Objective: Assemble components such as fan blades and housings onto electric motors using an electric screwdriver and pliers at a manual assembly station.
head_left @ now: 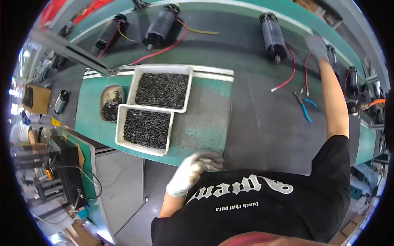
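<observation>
My left hand (pixel 198 170), in a white glove with grey fingers, is at the table's front edge against my shirt. Its fingers are curled in; whatever they hold, if anything, does not show. My right hand (pixel 317 47), gloved and smeared by motion, reaches out to the far right, beside a dark cylindrical motor (pixel 331 57). Left of it lies a silver motor with black end caps (pixel 272 37) and a red wire (pixel 292 74). Blue-handled pliers (pixel 304 107) lie open on the dark mat below my right hand.
Two white trays (pixel 190 88) (pixel 120 131) of small black parts and a smaller tub (pixel 102 102) stand on a green board. More motors (pixel 161 28) (pixel 111 32) with red and yellow wires lie at the back left. A metal post (pixel 74 51) crosses there. An orange hose (pixel 375 102) is at right.
</observation>
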Available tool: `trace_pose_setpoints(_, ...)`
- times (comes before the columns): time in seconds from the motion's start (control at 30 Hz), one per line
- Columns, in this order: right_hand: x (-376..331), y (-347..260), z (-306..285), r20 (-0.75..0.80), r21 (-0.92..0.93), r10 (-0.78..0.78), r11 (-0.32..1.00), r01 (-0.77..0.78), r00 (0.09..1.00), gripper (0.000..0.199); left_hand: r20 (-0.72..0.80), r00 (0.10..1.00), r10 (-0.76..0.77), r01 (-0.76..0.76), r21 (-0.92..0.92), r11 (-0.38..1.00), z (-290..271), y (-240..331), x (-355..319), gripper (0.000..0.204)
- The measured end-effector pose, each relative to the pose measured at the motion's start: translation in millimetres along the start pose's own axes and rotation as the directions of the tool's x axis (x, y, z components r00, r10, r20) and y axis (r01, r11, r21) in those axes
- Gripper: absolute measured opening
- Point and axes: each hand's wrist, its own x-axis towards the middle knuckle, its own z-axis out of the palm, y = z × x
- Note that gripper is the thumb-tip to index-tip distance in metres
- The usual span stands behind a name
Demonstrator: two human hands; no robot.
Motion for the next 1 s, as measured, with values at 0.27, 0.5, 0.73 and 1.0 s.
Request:
trace_pose_setpoints(0.27, -13, -221, -114, 0.41, 0.103, -0.062, 0.994, 0.021, 0.91, 0.048, -0.178, 0.982, 0.06, -0.05, 0.058, 0.997, 8, 18, 17, 0.054)
trace_pose_setpoints(0.5, -24, -231, -113, 0.304, 0.496, 0.044, 0.846, -0.198, 0.952, 0.075, -0.327, 0.87, 0.369, 0.151, 0.889, 0.432, -7, 134, 35, 0.032)
trace_pose_setpoints(0.73, -145, -212, -122, 0.205, -0.045, -0.434, 0.891, 0.451, 0.877, 0.036, -0.022, 0.819, 0.573, 0.322, 0.844, -0.429, -156, 167, 128, 0.03)
trace_pose_setpoints(1.0, -260, -211, -151, 0.405, 0.445, 0.057, 0.859, -0.251, 0.912, 0.056, 0.121, 0.858, 0.499, 0.244, 0.76, -0.603, -163, 150, 161, 0.029)
